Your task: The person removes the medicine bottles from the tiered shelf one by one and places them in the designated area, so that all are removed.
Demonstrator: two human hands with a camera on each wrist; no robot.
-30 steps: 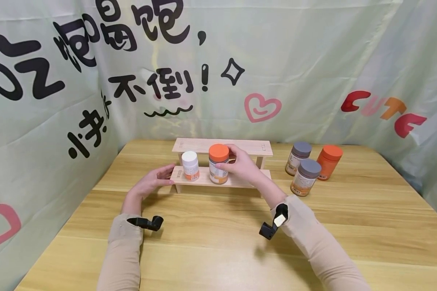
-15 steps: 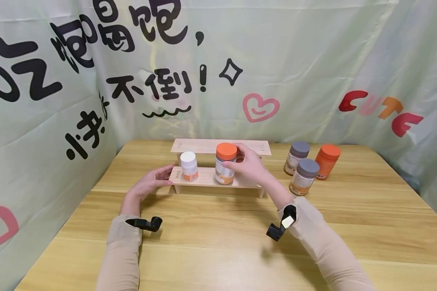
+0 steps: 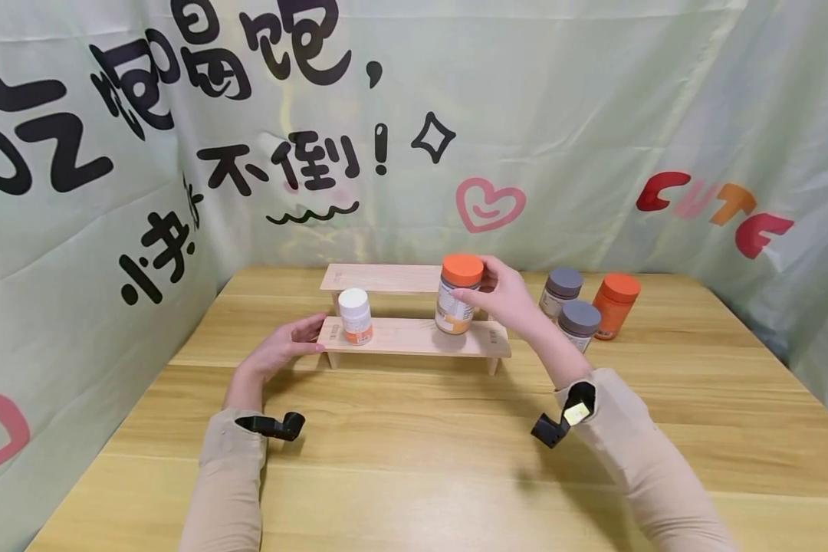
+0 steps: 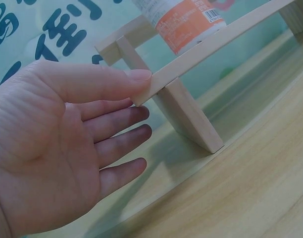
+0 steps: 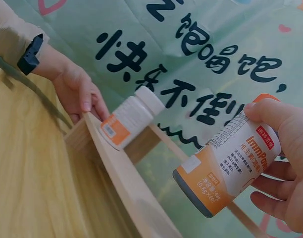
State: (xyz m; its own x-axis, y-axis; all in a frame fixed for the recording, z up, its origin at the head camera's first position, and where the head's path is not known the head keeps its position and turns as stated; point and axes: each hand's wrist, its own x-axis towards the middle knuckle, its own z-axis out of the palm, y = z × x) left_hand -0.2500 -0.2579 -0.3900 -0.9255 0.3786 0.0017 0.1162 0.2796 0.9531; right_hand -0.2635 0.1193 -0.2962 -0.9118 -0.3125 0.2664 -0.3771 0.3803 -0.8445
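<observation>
In the head view my right hand (image 3: 507,297) grips a supplement jar with an orange lid (image 3: 458,299) between thumb and fingers. The right wrist view shows its orange and white label, with the jar tilted in that view and its base over the lower step of a two-tier wooden shelf (image 3: 414,337). My left hand (image 3: 283,345) touches the left end of that step, its thumb (image 4: 112,85) lying against the board edge and the other fingers extended. On the same step, near that end, stands a smaller white-capped bottle (image 3: 355,316) with an orange band.
Right of the shelf stand two grey-lidded jars, the rear one (image 3: 560,290) and the front one (image 3: 579,318), beside an orange jar (image 3: 616,307). They rest on a wooden table (image 3: 400,460). A printed curtain (image 3: 566,115) hangs behind and along the left side.
My right hand has carried the orange-lidded jar rightward along the lower step, and it now appears higher. The left hand stays at the shelf's left end. The head view has shifted slightly.
</observation>
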